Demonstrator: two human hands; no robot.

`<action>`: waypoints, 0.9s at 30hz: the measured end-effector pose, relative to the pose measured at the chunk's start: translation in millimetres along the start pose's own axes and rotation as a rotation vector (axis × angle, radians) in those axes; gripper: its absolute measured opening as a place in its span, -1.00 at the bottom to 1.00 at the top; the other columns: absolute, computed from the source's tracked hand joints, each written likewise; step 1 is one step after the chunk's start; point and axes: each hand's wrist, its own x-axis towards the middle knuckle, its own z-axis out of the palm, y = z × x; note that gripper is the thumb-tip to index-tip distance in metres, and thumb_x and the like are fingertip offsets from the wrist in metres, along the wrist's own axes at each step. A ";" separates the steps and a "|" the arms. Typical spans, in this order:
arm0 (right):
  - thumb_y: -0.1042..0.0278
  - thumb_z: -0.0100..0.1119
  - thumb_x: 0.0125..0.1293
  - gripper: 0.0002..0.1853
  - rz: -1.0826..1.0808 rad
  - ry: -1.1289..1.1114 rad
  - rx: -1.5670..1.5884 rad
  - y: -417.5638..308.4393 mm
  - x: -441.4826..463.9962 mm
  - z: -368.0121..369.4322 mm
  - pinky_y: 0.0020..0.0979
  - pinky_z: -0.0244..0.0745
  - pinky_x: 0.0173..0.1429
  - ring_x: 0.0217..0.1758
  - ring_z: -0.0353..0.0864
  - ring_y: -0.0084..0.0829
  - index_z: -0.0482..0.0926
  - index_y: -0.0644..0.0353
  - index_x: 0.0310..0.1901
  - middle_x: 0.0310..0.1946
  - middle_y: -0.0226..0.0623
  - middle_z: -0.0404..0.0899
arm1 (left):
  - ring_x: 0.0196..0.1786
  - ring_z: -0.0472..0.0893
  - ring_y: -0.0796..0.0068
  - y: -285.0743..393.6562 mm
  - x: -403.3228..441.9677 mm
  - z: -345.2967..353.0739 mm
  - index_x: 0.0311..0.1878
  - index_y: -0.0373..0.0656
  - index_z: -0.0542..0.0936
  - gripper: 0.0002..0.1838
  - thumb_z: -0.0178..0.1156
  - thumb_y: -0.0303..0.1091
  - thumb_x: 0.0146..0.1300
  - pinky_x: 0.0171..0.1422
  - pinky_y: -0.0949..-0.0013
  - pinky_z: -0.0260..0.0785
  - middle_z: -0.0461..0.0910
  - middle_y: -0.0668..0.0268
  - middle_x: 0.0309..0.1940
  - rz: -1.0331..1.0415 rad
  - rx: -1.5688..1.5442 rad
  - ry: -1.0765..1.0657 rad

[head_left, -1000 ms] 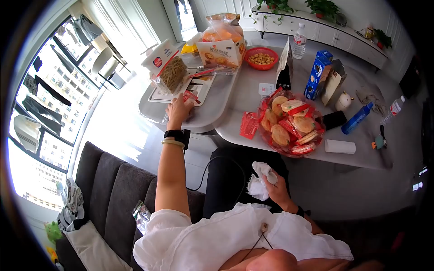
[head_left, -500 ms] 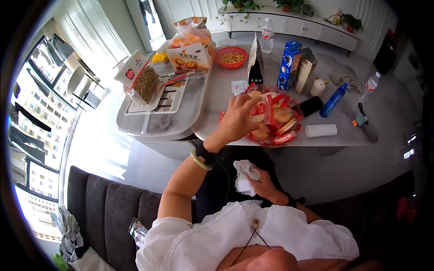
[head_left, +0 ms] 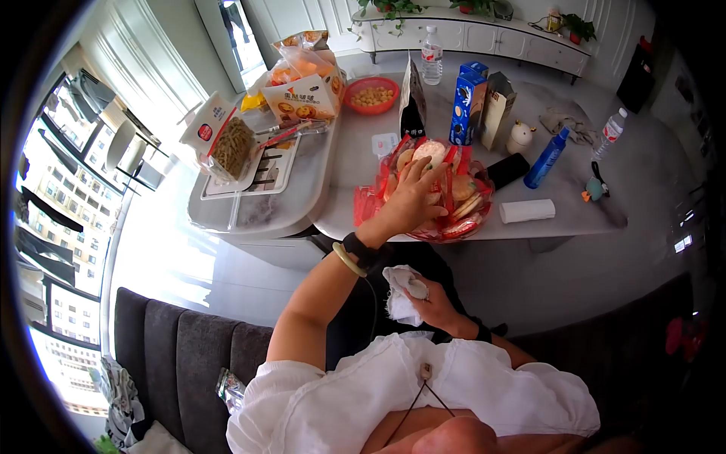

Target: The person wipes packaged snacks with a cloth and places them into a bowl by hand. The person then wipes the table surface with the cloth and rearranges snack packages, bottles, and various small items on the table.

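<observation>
My left hand (head_left: 414, 198) reaches over a bowl (head_left: 454, 236) of round crackers in red-and-clear wrappers, at the table's near edge. Its fingers are spread across the wrapped crackers (head_left: 463, 189), and no packet is visibly gripped; the side under the palm is hidden. A red wrapper (head_left: 367, 204) sticks out at the bowl's left side. Low in front of my body, my right hand (head_left: 439, 309) is closed around a crumpled white cloth (head_left: 402, 295).
Behind the bowl stand a black packet (head_left: 412, 98), a blue box (head_left: 468, 106) and a water bottle (head_left: 432, 57). A blue spray bottle (head_left: 546, 159), a dark phone-like object (head_left: 508, 172) and a white roll (head_left: 527, 211) are to the right. Left are a red bowl (head_left: 371, 107) and snack bags (head_left: 229, 147).
My left hand has shifted over the bowl, and its fingers now lie flatter and more spread over the packets. The right hand keeps the cloth. The whole view has tilted slightly.
</observation>
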 end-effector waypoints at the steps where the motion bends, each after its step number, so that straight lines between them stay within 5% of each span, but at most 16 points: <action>1: 0.50 0.08 0.38 -0.61 -0.005 0.003 -0.008 -1.9 -0.5 -0.5 -0.37 0.36 0.34 0.21 0.57 -0.34 0.50 0.33 0.23 0.08 -0.08 0.62 | 0.36 0.29 -0.09 4.3 0.6 -2.3 0.35 -0.06 0.40 -0.10 0.57 -0.27 -0.14 0.47 -0.02 0.13 0.31 0.08 0.34 0.052 -0.072 0.008; 3: 0.49 0.09 0.37 -0.61 -0.019 0.020 -0.018 -7.4 -0.1 -0.4 -0.38 0.41 0.28 0.14 0.60 -0.39 0.51 0.31 0.22 0.03 -0.10 0.64 | 0.33 0.32 -0.04 20.2 0.7 -11.6 0.23 -0.09 0.52 -0.23 0.57 -0.25 -0.15 0.44 -0.01 0.13 0.38 0.12 0.28 0.162 -0.215 0.014; 9: 0.41 0.16 0.40 -0.67 0.155 0.025 -0.033 0.4 -1.8 -1.9 -0.41 0.49 0.06 -0.09 0.59 -0.51 0.55 0.29 0.15 -0.13 -0.21 0.66 | 0.20 0.41 0.12 46.6 -16.2 10.7 -0.21 -0.15 0.67 -0.65 0.53 -0.29 -0.09 0.39 0.03 0.15 0.55 0.24 -0.01 0.156 0.035 0.039; 12: 0.38 0.18 0.41 -0.68 0.084 0.039 -0.051 -0.8 -4.6 -0.6 -0.42 0.49 0.07 -0.09 0.59 -0.51 0.55 0.30 0.13 -0.15 -0.21 0.65 | 0.09 0.51 0.19 44.9 -12.0 2.6 -0.24 -0.16 0.68 -0.73 0.50 -0.30 0.02 0.29 0.11 0.27 0.61 0.30 -0.14 0.119 -0.100 0.143; 15: 0.38 0.19 0.41 -0.68 0.077 0.087 0.012 10.5 -4.5 1.3 -0.41 0.49 0.10 -0.06 0.60 -0.50 0.55 0.32 0.13 -0.13 -0.18 0.66 | -0.09 0.60 0.36 31.7 4.4 -5.8 -0.26 -0.20 0.69 -0.78 0.47 -0.30 0.12 0.07 0.27 0.40 0.65 0.30 -0.23 -0.100 -0.393 0.245; 16: 0.37 0.18 0.41 -0.67 0.040 0.075 0.011 5.0 -2.9 1.4 -0.41 0.49 0.10 -0.05 0.61 -0.48 0.55 0.32 0.13 -0.12 -0.17 0.67 | -0.21 0.61 0.52 29.8 8.5 -14.0 -0.22 -0.26 0.69 -0.77 0.41 -0.27 0.23 -0.13 0.40 0.44 0.67 0.29 -0.28 -0.346 -0.520 0.179; 19: 0.37 0.18 0.40 -0.65 -0.004 0.043 -0.006 -5.2 0.4 1.8 -0.40 0.49 0.13 -0.01 0.64 -0.43 0.53 0.32 0.16 -0.07 -0.15 0.67 | -0.27 0.58 0.62 -7.0 25.4 -22.0 -0.20 -0.30 0.68 -0.74 0.37 -0.25 0.27 -0.18 0.46 0.42 0.65 0.34 -0.34 -0.515 -0.568 0.130; 23: 0.37 0.19 0.40 -0.62 0.045 0.034 -0.031 9.4 -3.5 -1.1 -0.38 0.49 0.16 0.01 0.66 -0.37 0.52 0.32 0.20 -0.04 -0.12 0.68 | 0.14 0.50 0.17 -14.3 9.7 -3.7 -0.24 -0.22 0.71 -0.71 0.36 -0.14 0.25 0.20 0.17 0.37 0.63 0.18 0.03 -0.256 -0.067 0.092; 27: 0.36 0.19 0.40 -0.61 0.034 0.047 -0.026 9.0 -1.6 -0.2 -0.39 0.49 0.16 0.01 0.66 -0.38 0.52 0.32 0.20 -0.04 -0.09 0.68 | 0.33 0.29 -0.10 -3.3 -1.0 6.2 0.00 -0.14 0.66 -0.59 0.39 -0.09 0.18 0.38 -0.08 0.16 0.43 0.11 0.31 -0.266 -0.002 0.075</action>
